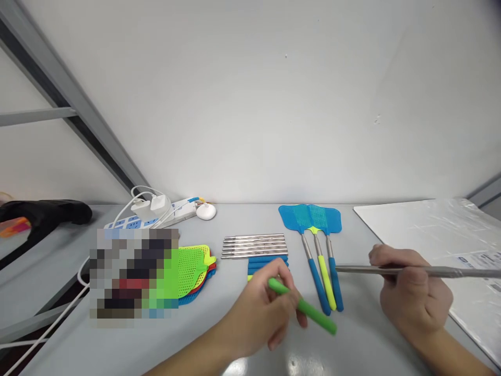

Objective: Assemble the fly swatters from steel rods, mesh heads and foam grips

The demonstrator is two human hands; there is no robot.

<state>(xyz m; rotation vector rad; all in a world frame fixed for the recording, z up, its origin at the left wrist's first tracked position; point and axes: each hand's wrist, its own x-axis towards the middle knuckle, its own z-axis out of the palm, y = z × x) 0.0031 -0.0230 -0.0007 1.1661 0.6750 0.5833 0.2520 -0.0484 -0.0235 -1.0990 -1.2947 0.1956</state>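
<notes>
My left hand (pixel 262 313) pinches a green handle grip (pixel 319 315), a slim tube slanting down to the right above the table. In my right hand (pixel 415 297) is a silver metal rod (pixel 454 271), held nearly level with its thin end pointing left, apart from the green grip. Between and behind the hands lie three fly swatters with metal shafts, blue heads (pixel 309 216) and blue or yellow-green handles (pixel 326 284). Several metal rods (pixel 254 245) lie in a row at the middle. Blue grips (pixel 268 261) just in front of them are partly hidden by my left hand.
At left lies a stack of perforated swatter heads (pixel 188 271), green, yellow, red and blue, beside a blurred-out patch. Behind it are a power strip (pixel 180 211) with white plugs and a white round device (pixel 205 211). A wrapped white board (pixel 422 224) lies at right.
</notes>
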